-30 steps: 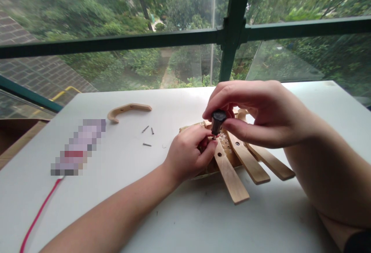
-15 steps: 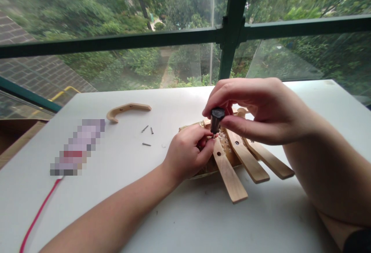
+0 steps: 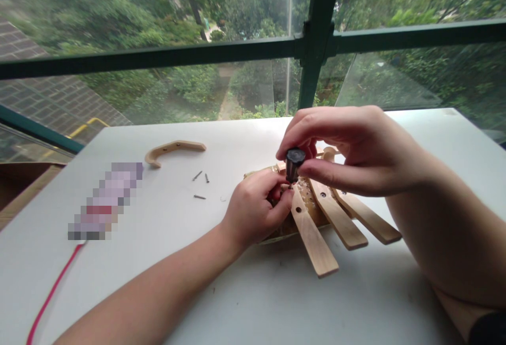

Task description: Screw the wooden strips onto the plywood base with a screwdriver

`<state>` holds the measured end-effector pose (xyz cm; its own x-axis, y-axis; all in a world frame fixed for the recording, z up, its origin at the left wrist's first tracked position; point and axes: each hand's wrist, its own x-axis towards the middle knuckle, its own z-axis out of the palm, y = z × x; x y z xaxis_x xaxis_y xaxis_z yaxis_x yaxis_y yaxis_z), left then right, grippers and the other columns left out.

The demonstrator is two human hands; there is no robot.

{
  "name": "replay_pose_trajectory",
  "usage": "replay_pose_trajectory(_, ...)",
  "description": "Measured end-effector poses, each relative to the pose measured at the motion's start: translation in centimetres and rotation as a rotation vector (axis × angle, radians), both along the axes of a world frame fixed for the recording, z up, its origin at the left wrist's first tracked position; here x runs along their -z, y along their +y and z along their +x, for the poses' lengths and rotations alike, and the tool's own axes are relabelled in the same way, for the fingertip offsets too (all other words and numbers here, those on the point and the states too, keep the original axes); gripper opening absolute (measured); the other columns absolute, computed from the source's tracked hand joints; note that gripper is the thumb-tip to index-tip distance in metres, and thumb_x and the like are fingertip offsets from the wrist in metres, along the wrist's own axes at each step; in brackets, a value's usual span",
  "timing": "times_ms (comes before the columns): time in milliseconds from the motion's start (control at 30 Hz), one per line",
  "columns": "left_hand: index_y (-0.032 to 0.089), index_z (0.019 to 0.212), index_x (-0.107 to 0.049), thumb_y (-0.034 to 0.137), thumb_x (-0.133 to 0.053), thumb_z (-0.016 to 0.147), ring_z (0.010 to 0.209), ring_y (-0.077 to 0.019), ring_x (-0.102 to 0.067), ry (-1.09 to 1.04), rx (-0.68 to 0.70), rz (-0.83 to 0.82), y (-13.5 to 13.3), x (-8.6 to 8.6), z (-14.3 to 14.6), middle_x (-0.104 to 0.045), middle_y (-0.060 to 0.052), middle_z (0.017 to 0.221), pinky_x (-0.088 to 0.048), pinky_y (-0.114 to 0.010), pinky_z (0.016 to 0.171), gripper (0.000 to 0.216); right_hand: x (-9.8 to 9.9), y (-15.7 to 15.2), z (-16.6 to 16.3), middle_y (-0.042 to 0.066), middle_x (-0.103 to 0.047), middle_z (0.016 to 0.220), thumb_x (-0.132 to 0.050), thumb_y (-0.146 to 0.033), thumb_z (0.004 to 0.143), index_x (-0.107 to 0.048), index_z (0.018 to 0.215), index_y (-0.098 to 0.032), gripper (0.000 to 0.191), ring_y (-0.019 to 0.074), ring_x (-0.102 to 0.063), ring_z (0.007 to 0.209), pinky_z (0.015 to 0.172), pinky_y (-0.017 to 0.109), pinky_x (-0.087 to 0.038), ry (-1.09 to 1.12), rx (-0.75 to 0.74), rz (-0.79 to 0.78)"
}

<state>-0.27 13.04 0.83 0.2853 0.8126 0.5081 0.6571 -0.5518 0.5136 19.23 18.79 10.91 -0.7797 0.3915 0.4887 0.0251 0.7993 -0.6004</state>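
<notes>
My right hand [image 3: 351, 147] pinches the black handle of a small screwdriver [image 3: 294, 163], held upright with its tip down on a wooden assembly. That assembly is a round wooden base [image 3: 284, 229] with three flat wooden slats [image 3: 316, 239] fanning out toward me. My left hand [image 3: 256, 210] is curled at the near left of the base, fingers pinched by the screwdriver tip, on something too small to name.
A curved wooden hook piece [image 3: 174, 151] lies at the back left of the white table [image 3: 276, 303]. Three loose screws [image 3: 201, 184] lie between it and my left hand. A blurred-out item [image 3: 106, 200] with a red cord [image 3: 51, 292] lies left. A glass window with green frame [image 3: 316, 39] is behind.
Almost nothing differs; the screwdriver handle and my right hand have shifted very slightly upward, and my left hand's fingers stay pinched at the tip.
</notes>
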Motion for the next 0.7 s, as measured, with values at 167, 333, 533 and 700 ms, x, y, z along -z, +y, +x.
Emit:
replay_pose_trajectory(167,0.018,0.069,-0.049,0.02,-0.061,0.083,0.056,-0.0098,-0.039,-0.001,0.005,0.015,0.02,-0.04,0.05,-0.043,0.005,0.061,-0.034,-0.025,0.058,0.019,-0.08,-0.07,-0.03,0.007,-0.066,0.095,-0.059,-0.018,0.089,-0.063,0.103,-0.011,0.016,0.0146,-0.063,0.079,0.071,0.029,-0.053,-0.01,0.021,-0.014)
replay_pose_trajectory(333,0.018,0.07,-0.05,0.02,-0.06,0.083,0.056,-0.0105,-0.04,0.004,0.016,0.026,0.01,-0.04,0.0,-0.044,0.004,0.061,-0.034,-0.025,0.058,0.017,-0.16,-0.19,-0.05,0.005,-0.064,0.091,-0.063,-0.019,0.086,-0.062,0.098,-0.015,0.013,0.0133,-0.059,0.075,0.066,0.028,-0.052,-0.018,0.046,-0.037)
replay_pose_trajectory(533,0.018,0.076,-0.055,0.021,-0.061,0.083,0.057,-0.0108,-0.041,0.005,0.027,0.034,0.01,0.09,-0.12,-0.045,0.004,0.061,-0.035,-0.025,0.058,0.01,0.1,-0.28,-0.26,0.004,-0.065,0.091,-0.065,-0.018,0.085,-0.062,0.095,-0.019,0.01,0.0141,-0.061,0.077,0.07,0.028,-0.054,-0.014,0.066,-0.062)
replay_pose_trajectory(700,0.018,0.08,-0.059,0.021,-0.06,0.084,0.055,-0.011,-0.041,0.0,0.028,0.056,0.08,0.21,-0.11,-0.047,0.004,0.06,-0.036,-0.025,0.058,0.005,0.37,-0.38,-0.32,0.004,-0.066,0.093,-0.067,-0.02,0.083,-0.061,0.097,-0.019,0.015,0.0155,-0.063,0.077,0.068,0.03,-0.055,0.003,0.069,-0.125)
